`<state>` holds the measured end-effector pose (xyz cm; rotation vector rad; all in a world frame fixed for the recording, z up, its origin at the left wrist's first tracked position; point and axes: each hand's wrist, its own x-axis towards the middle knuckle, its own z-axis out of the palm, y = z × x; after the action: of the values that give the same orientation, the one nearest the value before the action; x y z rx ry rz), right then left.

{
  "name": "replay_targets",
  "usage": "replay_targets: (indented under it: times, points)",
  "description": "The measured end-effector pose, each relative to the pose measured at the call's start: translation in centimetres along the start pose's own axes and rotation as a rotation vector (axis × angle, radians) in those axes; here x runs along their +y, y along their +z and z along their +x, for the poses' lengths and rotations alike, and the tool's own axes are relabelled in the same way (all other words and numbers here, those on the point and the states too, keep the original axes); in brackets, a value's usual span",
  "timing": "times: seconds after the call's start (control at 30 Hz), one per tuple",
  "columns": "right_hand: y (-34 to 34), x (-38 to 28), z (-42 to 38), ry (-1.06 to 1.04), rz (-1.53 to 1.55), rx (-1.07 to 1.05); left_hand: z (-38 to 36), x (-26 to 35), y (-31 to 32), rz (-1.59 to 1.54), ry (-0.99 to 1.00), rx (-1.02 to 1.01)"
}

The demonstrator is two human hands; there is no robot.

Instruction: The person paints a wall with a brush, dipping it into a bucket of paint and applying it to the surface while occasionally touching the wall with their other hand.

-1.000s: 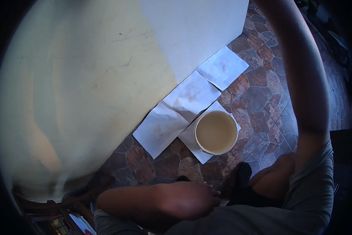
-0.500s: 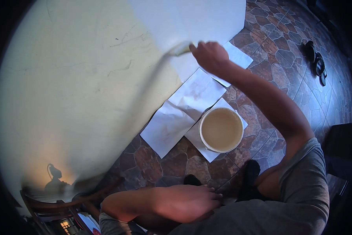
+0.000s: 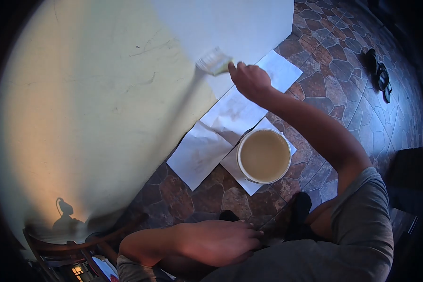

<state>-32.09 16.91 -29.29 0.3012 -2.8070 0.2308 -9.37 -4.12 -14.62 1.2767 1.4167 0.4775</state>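
My right hand (image 3: 251,82) is closed on the handle of a wide brush (image 3: 215,61), whose bristles lie against the wall (image 3: 112,94) at the border between its yellowish and whiter parts. My left hand (image 3: 221,240) rests near my lap, with nothing visible in it and its fingers stretched out a little apart. Between my feet and the wall stands a round white bucket (image 3: 239,162) of beige liquid. White paper sheets (image 3: 202,152) lie beneath the bucket and along the foot of the wall.
Brown stone-patterned tiles (image 3: 211,197) cover the floor. Black sandals (image 3: 383,77) lie at the far right. A dark wooden chair (image 3: 56,245) stands at the lower left, near the wall. My feet in dark footwear (image 3: 302,203) are close to the bucket.
My right hand has moved slightly down, and the brush, blurred before, now shows its bristles spread on the wall. My left hand stays in about the same place.
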Motion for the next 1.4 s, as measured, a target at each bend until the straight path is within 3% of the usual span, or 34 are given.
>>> replay_targets:
  times: [0.07, 0.1, 0.17, 0.2, 0.27, 0.33, 0.47, 0.53, 0.6, 0.67, 0.73, 0.9, 1.0, 1.07, 1.13, 1.27, 1.33, 1.4]
  points:
    - [4.3, 1.7, -0.8, -0.095, -0.118, -0.333, 0.0, 0.2, 0.0, 0.012, 0.006, -0.005]
    - [4.3, 2.0, -0.6, -0.100, -0.120, -0.339, 0.0, 0.3, 0.1, 0.019, 0.006, -0.015]
    - [4.6, 2.3, 0.0, 0.274, 0.416, -0.772, -0.3, 0.5, 0.2, 0.018, 0.014, 0.003]
    - [4.3, 2.2, 0.4, 0.274, 0.419, -0.775, -0.5, 0.6, 0.1, 0.026, 0.020, 0.016]
    - [3.0, 2.2, 1.5, 0.632, 1.218, -0.679, -0.5, 0.3, -0.2, 0.002, 0.017, 0.013]
    - [0.2, 1.4, 3.2, 0.657, 1.337, -0.595, -0.6, 0.3, -0.4, -0.029, 0.004, -0.016]
    - [-10.1, 0.6, 5.1, 0.405, 1.283, -0.333, -0.6, 0.2, -1.0, 0.007, -0.015, -0.018]
    - [-14.4, 0.6, 4.8, 0.117, 1.256, -0.046, -0.4, -0.2, -1.3, 0.000, -0.036, -0.044]
    - [-19.0, 1.1, 5.6, 0.011, 1.399, -0.098, -0.2, -0.8, -1.3, 0.002, -0.033, -0.045]
    - [-19.3, 0.8, 4.7, -0.073, 1.426, -0.031, -0.2, -0.5, -1.5, -0.019, -0.031, 0.015]
    - [-12.5, 1.1, 7.1, 0.097, 1.363, -0.037, -0.2, -0.3, -1.6, -0.041, -0.030, 0.079]
    - [1.4, 1.7, 2.7, 0.542, 1.369, -0.410, -0.6, 0.2, -1.3, -0.104, -0.098, 0.025]
    - [5.1, 2.4, 0.0, 0.758, 1.324, -0.676, -0.4, 0.5, -1.2, -0.075, -0.081, 0.021]
    - [6.0, 3.0, 0.5, 0.821, 1.364, -0.712, 0.0, 1.1, -1.6, -0.075, -0.080, 0.021]
    - [1.9, 2.0, 2.6, 0.760, 1.395, -0.618, 0.1, 1.2, -1.5, -0.098, -0.086, 0.015]
    - [-9.5, 0.2, 4.7, 0.416, 1.410, -0.323, 0.1, 0.3, -1.4, -0.123, -0.083, 0.033]
    - [-10.9, 0.3, 5.1, 0.167, 1.384, -0.059, 0.1, -0.4, -1.3, -0.144, -0.080, 0.049]
    - [-14.9, 0.5, 5.4, 0.066, 1.559, -0.129, 0.2, -1.4, -0.5, -0.103, -0.025, 0.086]
